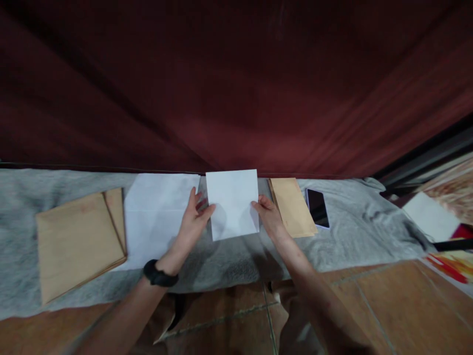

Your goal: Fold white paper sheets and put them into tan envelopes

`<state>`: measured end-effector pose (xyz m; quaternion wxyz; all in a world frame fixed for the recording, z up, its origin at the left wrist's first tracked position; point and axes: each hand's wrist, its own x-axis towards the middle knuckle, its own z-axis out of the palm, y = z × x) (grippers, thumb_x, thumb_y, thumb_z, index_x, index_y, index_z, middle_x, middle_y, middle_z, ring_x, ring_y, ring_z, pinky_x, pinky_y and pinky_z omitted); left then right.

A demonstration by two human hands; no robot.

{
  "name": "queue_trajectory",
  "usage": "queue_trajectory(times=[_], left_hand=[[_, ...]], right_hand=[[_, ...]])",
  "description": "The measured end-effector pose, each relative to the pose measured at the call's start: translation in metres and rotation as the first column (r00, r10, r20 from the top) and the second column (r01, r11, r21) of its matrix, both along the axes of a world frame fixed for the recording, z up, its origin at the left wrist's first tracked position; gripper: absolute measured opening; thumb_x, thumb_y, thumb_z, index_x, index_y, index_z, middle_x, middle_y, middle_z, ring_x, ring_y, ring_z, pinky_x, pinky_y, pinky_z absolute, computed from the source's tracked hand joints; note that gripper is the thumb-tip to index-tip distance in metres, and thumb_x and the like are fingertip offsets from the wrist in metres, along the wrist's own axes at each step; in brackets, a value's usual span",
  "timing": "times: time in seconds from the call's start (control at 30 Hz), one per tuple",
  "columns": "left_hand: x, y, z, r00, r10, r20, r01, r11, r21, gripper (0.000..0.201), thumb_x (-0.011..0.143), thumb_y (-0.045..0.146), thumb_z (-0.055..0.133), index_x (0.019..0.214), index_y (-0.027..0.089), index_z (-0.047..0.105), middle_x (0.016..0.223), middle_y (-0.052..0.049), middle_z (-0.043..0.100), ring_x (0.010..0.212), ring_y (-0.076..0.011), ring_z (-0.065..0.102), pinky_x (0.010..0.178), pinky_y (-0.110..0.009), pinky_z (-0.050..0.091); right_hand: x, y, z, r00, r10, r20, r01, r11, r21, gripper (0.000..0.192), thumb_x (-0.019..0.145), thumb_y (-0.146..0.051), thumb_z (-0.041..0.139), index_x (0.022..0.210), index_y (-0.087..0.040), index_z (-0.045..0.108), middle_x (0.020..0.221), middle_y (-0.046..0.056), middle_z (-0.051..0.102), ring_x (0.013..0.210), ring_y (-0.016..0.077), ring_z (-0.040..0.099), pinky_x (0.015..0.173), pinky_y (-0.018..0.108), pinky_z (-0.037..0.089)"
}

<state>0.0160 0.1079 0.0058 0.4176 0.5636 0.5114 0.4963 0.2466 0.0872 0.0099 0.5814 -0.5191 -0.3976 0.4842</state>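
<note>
A sheet of white paper [233,197] is held up in front of me, over the grey cloth. My right hand [269,213] pinches its right edge, thumb on the front and fingers behind. My left hand [194,217] is at the left edge, its thumb tip touching the sheet and its fingers spread apart to the left. Beneath and beside that hand lie larger white sheets [155,197] with a crease across them. Close to my right hand is a small stack of brown envelopes [293,207].
Larger brown envelopes [77,241] overlap the white sheets at the left. A phone [318,208] lies right of the small envelopes. The grey cloth [354,227] covers the long surface, backed by a dark red curtain [240,98]. Tiled floor [391,301] shows below.
</note>
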Motion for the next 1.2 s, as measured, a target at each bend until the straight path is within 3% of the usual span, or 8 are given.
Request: queue_trajectory(times=[0.1, 0.17, 0.27, 0.37, 0.57, 0.83, 0.97, 1.2], left_hand=[[0.006, 0.007, 0.024, 0.969, -0.135, 0.205, 0.150, 0.987, -0.058, 0.061, 0.081, 0.046, 0.075, 0.132, 0.015, 0.061, 0.113, -0.012, 0.076, 0.101, -0.0247, 0.072, 0.091, -0.041, 0.058], [0.010, 0.009, 0.038, 0.965, -0.102, 0.241, 0.109, 0.994, -0.015, 0.047, 0.078, 0.043, 0.078, 0.114, 0.015, 0.068, 0.099, -0.008, 0.078, 0.093, -0.0221, 0.073, 0.089, -0.038, 0.057], [0.009, 0.009, 0.051, 0.990, 0.024, 0.141, -0.047, 0.986, 0.158, 0.023, 0.080, 0.036, 0.074, 0.093, 0.017, 0.070, 0.094, -0.005, 0.077, 0.094, -0.0203, 0.072, 0.093, -0.037, 0.055], [-0.002, 0.008, 0.052, 0.997, -0.023, -0.080, 0.048, 0.946, 0.321, 0.008, 0.083, 0.025, 0.066, 0.086, 0.020, 0.071, 0.106, -0.006, 0.077, 0.103, -0.0221, 0.070, 0.101, -0.040, 0.052], [-0.025, -0.002, 0.025, 0.787, -0.279, -0.550, 0.479, 0.838, 0.260, 0.035, 0.083, 0.007, 0.048, 0.103, 0.022, 0.073, 0.120, -0.007, 0.074, 0.119, -0.0232, 0.065, 0.105, -0.043, 0.052], [-0.031, -0.025, 0.001, 0.352, -0.398, -0.847, 0.723, 0.690, -0.024, 0.078, 0.075, -0.007, 0.046, 0.145, 0.026, 0.056, 0.158, -0.005, 0.050, 0.146, -0.0190, 0.045, 0.123, -0.042, 0.034], [-0.035, -0.031, 0.004, 0.291, -0.472, -0.832, 0.751, 0.651, -0.107, 0.086, 0.074, -0.006, 0.048, 0.152, 0.029, 0.048, 0.164, -0.002, 0.040, 0.152, -0.0171, 0.034, 0.127, -0.042, 0.026], [-0.044, -0.043, 0.023, 0.258, -0.560, -0.787, 0.756, 0.624, -0.196, 0.073, 0.078, 0.015, 0.071, 0.145, 0.037, 0.055, 0.165, 0.001, 0.037, 0.154, -0.0238, 0.031, 0.128, -0.048, 0.022]], right_hand=[[-0.004, 0.004, 0.011, 0.999, -0.039, 0.027, 0.035, 0.990, 0.137, 0.025, 0.079, -0.044, 0.070, 0.088, -0.024, 0.059, 0.082, -0.002, 0.070, 0.079, 0.0173, 0.065, 0.074, 0.027, 0.053], [-0.005, 0.004, 0.019, 0.992, -0.041, 0.116, 0.016, 0.978, 0.208, 0.022, 0.086, -0.044, 0.064, 0.096, -0.024, 0.060, 0.090, 0.001, 0.072, 0.090, 0.0194, 0.067, 0.084, 0.031, 0.054], [-0.003, 0.002, 0.030, 0.952, -0.062, 0.300, -0.022, 0.963, 0.269, 0.022, 0.092, -0.043, 0.055, 0.102, -0.024, 0.061, 0.107, 0.006, 0.074, 0.107, 0.0224, 0.067, 0.097, 0.037, 0.051], [0.003, -0.002, 0.033, 0.901, -0.051, 0.431, -0.102, 0.940, 0.325, 0.015, 0.089, -0.037, 0.059, 0.095, -0.024, 0.064, 0.119, 0.008, 0.073, 0.122, 0.0254, 0.062, 0.107, 0.042, 0.045], [0.014, -0.018, 0.004, 0.778, 0.100, 0.620, -0.277, 0.941, 0.196, 0.019, 0.081, -0.021, 0.062, 0.099, -0.022, 0.069, 0.127, 0.011, 0.071, 0.125, 0.0272, 0.063, 0.102, 0.039, 0.050], [0.028, -0.048, -0.022, 0.441, 0.277, 0.854, -0.558, 0.830, 0.019, 0.046, 0.084, -0.011, 0.063, 0.128, -0.023, 0.067, 0.142, 0.010, 0.063, 0.136, 0.0253, 0.055, 0.117, 0.045, 0.042], [0.035, -0.059, -0.016, 0.289, 0.270, 0.918, -0.615, 0.787, -0.038, 0.061, 0.087, -0.006, 0.057, 0.145, -0.024, 0.057, 0.156, 0.009, 0.051, 0.145, 0.0236, 0.045, 0.124, 0.049, 0.034], [0.049, -0.074, -0.002, 0.207, 0.358, 0.911, -0.691, 0.712, -0.123, 0.065, 0.085, -0.003, 0.063, 0.143, -0.030, 0.060, 0.158, 0.005, 0.049, 0.147, 0.0218, 0.043, 0.126, 0.049, 0.030]])
